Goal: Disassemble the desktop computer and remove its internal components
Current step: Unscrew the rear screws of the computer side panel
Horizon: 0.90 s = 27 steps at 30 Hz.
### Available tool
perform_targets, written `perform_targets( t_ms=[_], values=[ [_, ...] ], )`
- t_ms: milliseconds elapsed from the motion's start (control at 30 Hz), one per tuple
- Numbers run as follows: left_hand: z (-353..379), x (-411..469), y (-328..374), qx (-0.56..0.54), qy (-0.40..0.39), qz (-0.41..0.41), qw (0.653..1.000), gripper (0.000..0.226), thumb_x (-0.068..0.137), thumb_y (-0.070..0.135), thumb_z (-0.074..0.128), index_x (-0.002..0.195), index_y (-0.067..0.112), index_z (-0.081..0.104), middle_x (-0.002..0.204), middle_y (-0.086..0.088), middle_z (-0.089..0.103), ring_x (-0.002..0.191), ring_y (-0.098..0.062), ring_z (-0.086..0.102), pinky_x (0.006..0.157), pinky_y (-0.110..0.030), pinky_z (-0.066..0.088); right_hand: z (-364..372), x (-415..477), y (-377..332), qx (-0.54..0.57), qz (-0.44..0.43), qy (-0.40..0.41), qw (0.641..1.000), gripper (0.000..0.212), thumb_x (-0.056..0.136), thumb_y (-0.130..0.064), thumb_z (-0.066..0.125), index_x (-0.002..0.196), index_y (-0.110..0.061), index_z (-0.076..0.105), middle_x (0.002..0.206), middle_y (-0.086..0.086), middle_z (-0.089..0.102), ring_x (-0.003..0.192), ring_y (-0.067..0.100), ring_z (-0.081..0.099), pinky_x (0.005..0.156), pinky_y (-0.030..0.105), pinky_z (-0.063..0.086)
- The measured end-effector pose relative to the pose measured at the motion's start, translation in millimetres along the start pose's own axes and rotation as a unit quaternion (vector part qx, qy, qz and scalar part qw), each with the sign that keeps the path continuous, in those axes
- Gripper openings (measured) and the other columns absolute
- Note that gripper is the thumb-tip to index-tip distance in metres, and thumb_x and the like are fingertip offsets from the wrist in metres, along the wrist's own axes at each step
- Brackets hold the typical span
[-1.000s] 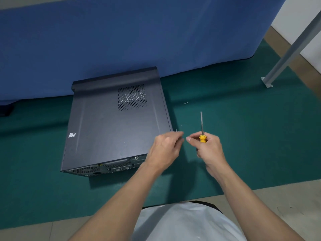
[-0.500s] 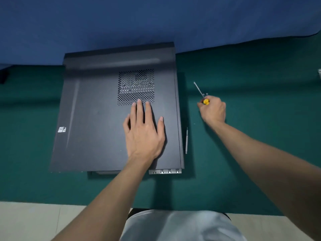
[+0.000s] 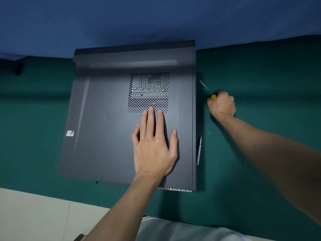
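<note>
A black desktop computer case (image 3: pixel 107 122) lies flat on a green mat, its side panel up, with a perforated vent (image 3: pixel 149 92) near the far middle. My left hand (image 3: pixel 154 145) rests flat on the panel, fingers straight, fingertips at the vent's near edge. To the right of the case, my right hand (image 3: pixel 222 105) grips a screwdriver (image 3: pixel 206 89) with a yellow collar, its shaft pointing up and left toward the case's right edge. The handle is hidden in my fist.
A thin silver tool (image 3: pixel 199 150) lies on the green mat (image 3: pixel 260 75) beside the case's right edge. A blue cloth wall (image 3: pixel 139 20) stands right behind the case. A dark object (image 3: pixel 10 66) sits at far left. Pale floor (image 3: pixel 34 214) borders the mat in front.
A second ago both hands were together at the case's near right corner. My left hand then moved flat onto the panel and my right hand carried the screwdriver out to the right.
</note>
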<state>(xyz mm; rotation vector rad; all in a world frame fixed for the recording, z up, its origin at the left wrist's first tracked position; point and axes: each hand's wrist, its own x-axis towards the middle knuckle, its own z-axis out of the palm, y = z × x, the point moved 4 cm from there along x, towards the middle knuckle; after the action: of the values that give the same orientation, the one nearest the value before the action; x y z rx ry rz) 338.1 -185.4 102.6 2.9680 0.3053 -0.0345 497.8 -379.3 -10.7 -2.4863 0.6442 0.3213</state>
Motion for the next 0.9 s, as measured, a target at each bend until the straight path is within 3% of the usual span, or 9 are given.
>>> perform_targets(
  t_ms=[167, 300, 500, 667, 767, 900],
  values=[
    [-1, 0, 0, -0.005, -0.008, -0.001, 1.000, 0.064, 0.097, 0.050, 0.028, 0.152, 0.016, 0.026, 0.160, -0.005, 0.018, 0.149, -0.017, 0.009, 0.115, -0.039, 0.016, -15, -20, 6, 0.082, 0.022, 0.021, 0.996, 0.022, 0.084, -0.029, 0.054, 0.099, -0.017, 0.063, 0.095, 0.015, 0.065, 0.091, 0.037, 0.059, 0.075, 0.038, 0.048],
    [-1, 0, 0, -0.011, -0.009, 0.007, 1.000, 0.065, 0.098, 0.051, 0.026, 0.152, 0.016, 0.023, 0.161, -0.005, 0.014, 0.149, -0.017, 0.005, 0.116, -0.039, 0.013, -33, -65, 8, 0.194, 0.015, 0.026, 0.980, 0.029, 0.090, -0.034, 0.051, 0.075, -0.011, 0.060, 0.075, 0.007, 0.059, 0.084, 0.033, 0.056, 0.068, 0.036, 0.046],
    [-7, -1, -5, -0.042, -0.004, 0.036, 0.998, 0.061, 0.099, 0.048, 0.030, 0.151, 0.015, 0.028, 0.161, -0.006, 0.017, 0.149, -0.017, 0.007, 0.115, -0.037, 0.011, -65, -170, -6, 0.265, -0.016, 0.064, 0.962, 0.030, 0.092, -0.035, 0.052, 0.077, -0.011, 0.061, 0.067, 0.007, 0.066, 0.073, 0.029, 0.061, 0.069, 0.035, 0.047],
    [-13, -18, -34, -0.073, -0.026, 0.152, 0.985, 0.055, 0.102, 0.042, 0.031, 0.151, 0.016, 0.030, 0.160, 0.000, 0.020, 0.148, -0.014, 0.010, 0.118, -0.033, 0.006, -61, -265, -33, 0.283, -0.046, 0.088, 0.954, 0.011, 0.091, -0.025, 0.056, 0.081, -0.023, 0.059, 0.078, -0.003, 0.067, 0.078, 0.024, 0.061, 0.075, 0.033, 0.047],
    [-21, -38, -76, -0.059, -0.018, 0.207, 0.976, 0.054, 0.103, 0.043, 0.029, 0.151, 0.019, 0.030, 0.160, 0.002, 0.023, 0.148, -0.013, 0.014, 0.119, -0.033, 0.007, -24, -319, -40, 0.361, 0.021, 0.066, 0.930, 0.015, 0.085, -0.030, 0.064, 0.072, -0.025, 0.059, 0.068, -0.007, 0.064, 0.067, 0.021, 0.059, 0.071, 0.037, 0.049],
    [-30, -59, -139, -0.017, -0.010, 0.233, 0.972, 0.063, 0.101, 0.053, 0.022, 0.153, 0.018, 0.025, 0.160, 0.003, 0.019, 0.148, -0.014, 0.013, 0.119, -0.034, 0.010, 41, -373, -44, 0.484, 0.170, -0.007, 0.859, 0.025, 0.078, -0.036, 0.073, 0.069, -0.021, 0.055, 0.062, -0.001, 0.058, 0.053, 0.019, 0.046, 0.057, 0.035, 0.039]
  ],
)
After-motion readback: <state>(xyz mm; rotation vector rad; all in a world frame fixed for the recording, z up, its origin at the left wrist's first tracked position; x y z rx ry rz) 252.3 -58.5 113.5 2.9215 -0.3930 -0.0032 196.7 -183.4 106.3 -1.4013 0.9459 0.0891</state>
